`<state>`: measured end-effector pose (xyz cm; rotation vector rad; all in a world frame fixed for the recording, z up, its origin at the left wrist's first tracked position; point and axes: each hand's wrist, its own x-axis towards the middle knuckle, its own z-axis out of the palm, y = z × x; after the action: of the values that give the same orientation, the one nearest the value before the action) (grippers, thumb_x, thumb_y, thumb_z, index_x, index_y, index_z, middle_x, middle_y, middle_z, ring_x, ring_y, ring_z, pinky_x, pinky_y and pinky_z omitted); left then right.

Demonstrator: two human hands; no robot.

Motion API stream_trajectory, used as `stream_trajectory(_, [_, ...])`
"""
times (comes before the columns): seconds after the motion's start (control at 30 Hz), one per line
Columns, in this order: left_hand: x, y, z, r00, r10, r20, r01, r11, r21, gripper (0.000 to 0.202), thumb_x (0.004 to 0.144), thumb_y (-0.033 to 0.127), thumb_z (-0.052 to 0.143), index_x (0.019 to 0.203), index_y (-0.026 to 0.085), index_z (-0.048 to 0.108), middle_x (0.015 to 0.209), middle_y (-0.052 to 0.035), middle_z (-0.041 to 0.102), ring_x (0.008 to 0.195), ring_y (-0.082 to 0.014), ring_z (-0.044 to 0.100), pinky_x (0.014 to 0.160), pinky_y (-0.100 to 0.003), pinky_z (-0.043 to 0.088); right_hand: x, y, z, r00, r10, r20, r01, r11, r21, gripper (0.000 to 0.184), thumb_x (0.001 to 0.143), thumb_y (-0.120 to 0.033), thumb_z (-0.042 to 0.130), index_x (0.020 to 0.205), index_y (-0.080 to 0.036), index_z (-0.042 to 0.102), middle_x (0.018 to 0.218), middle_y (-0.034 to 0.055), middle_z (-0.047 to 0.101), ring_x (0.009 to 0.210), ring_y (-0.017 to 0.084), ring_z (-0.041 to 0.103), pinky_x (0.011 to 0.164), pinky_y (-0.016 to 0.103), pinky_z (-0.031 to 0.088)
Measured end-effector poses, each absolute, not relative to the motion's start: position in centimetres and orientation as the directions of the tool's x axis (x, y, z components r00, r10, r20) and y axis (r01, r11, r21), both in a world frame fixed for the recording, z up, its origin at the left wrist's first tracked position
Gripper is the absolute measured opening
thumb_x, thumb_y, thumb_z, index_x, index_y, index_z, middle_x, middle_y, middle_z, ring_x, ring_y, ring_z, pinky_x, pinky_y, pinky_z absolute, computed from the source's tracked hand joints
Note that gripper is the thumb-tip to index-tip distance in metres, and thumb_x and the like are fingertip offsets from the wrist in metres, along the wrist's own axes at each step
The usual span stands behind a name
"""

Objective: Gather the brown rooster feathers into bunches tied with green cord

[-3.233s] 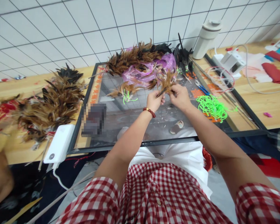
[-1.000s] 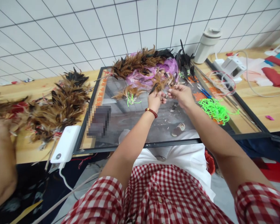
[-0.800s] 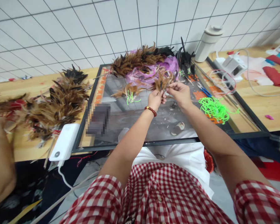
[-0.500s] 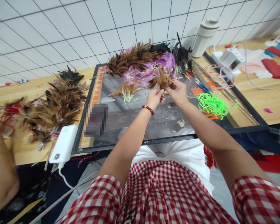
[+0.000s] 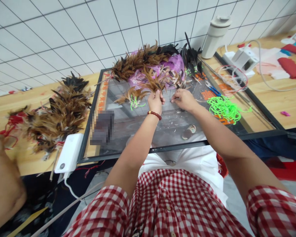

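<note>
My left hand [image 5: 156,102], with a red bead bracelet at the wrist, is closed around the base of a bunch of brown feathers [image 5: 151,82] that fans out beyond my fingers. My right hand [image 5: 184,99] is just to its right, low over the glass, its fingers curled together at the near edge of some loose feathers [image 5: 175,76]. What they pinch, if anything, is too small to make out. The loose feathers lie on a crumpled purple plastic bag [image 5: 138,78]. A small feather bundle [image 5: 130,97] tied with green cord lies left of my left hand.
A black-framed glass panel [image 5: 135,120] spans the wooden table. Green cord [image 5: 223,107], blue-handled snips [image 5: 213,89] and black feathers [image 5: 191,57] lie at right, beside a bottle [image 5: 215,38]. Brown feather garlands [image 5: 64,112] and a white power bank [image 5: 69,152] are left, near another person's arm [image 5: 5,174].
My hands have moved apart. The left has shifted slightly left with the feather bunch, while my right has let go of the bunch and moved beside the loose feathers.
</note>
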<state>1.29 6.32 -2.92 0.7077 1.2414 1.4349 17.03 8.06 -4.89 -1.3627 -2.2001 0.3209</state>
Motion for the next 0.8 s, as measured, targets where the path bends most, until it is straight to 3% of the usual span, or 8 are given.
stream_trajectory(0.2, [1.5,6.0,-3.1,-0.159,0.971,-0.181,-0.195,0.149,0.970,0.017,0.103,0.027,0.050,0.091,0.018,0.057,0.079,0.0012,0.071,0.047,-0.0027,0.057,0.046,-0.016,0.038,16.3,6.7,-3.2,-0.346,0.860,0.374,0.823,0.470,-0.319,0.021,0.094,-0.019,0.049,0.102,-0.018,0.069,0.095,0.0121,0.075,0.090,0.028,0.065,0.078,0.036,0.042])
stream_trajectory(0.3, [1.6,5.8,-3.2,-0.106,0.983,-0.152,-0.078,0.145,0.986,0.014,0.102,0.020,0.050,0.090,0.019,0.058,0.067,0.0045,0.065,0.042,-0.0040,0.054,0.044,-0.017,0.033,16.1,6.2,-2.7,-0.391,0.836,0.386,0.844,0.492,-0.211,0.024,0.096,-0.020,0.047,0.106,-0.015,0.067,0.102,0.0172,0.075,0.100,0.032,0.065,0.084,0.040,0.041])
stream_trajectory(0.4, [1.7,5.7,-3.4,-0.080,0.991,-0.108,0.038,0.111,0.993,0.020,0.099,0.015,0.053,0.080,0.020,0.058,0.056,0.0063,0.058,0.040,-0.0051,0.050,0.045,-0.018,0.032,16.2,6.0,-2.6,-0.399,0.831,0.388,0.852,0.492,-0.179,0.026,0.098,-0.021,0.044,0.110,-0.014,0.066,0.109,0.0194,0.073,0.109,0.035,0.063,0.091,0.044,0.041])
stream_trajectory(0.63, [1.5,5.4,-3.4,0.005,1.000,-0.029,0.203,0.027,0.979,0.031,0.093,0.010,0.061,0.063,0.019,0.059,0.052,0.0035,0.054,0.044,-0.0066,0.047,0.053,-0.021,0.033,16.6,6.0,-3.1,-0.373,0.809,0.455,0.813,0.521,-0.260,0.035,0.104,-0.032,0.035,0.109,-0.021,0.068,0.119,0.0150,0.072,0.117,0.033,0.059,0.099,0.048,0.041])
stream_trajectory(0.73, [1.7,5.1,-3.0,-0.006,0.997,-0.083,0.064,0.083,0.994,0.030,0.092,0.009,0.063,0.063,0.018,0.059,0.053,0.0039,0.050,0.047,-0.0057,0.045,0.053,-0.019,0.033,16.7,6.4,-3.3,-0.279,0.831,0.481,0.799,0.478,-0.363,0.031,0.102,-0.033,0.042,0.110,-0.019,0.069,0.117,0.0156,0.072,0.116,0.034,0.060,0.100,0.049,0.042])
stream_trajectory(0.8, [1.9,4.8,-2.4,0.023,0.984,-0.178,-0.115,0.180,0.977,0.031,0.097,0.016,0.059,0.066,0.018,0.056,0.053,0.0053,0.046,0.044,-0.0048,0.040,0.048,-0.018,0.028,16.8,6.9,-3.3,-0.144,0.860,0.489,0.749,0.418,-0.513,0.027,0.098,-0.035,0.052,0.110,-0.019,0.070,0.116,0.0152,0.071,0.112,0.032,0.061,0.098,0.047,0.045])
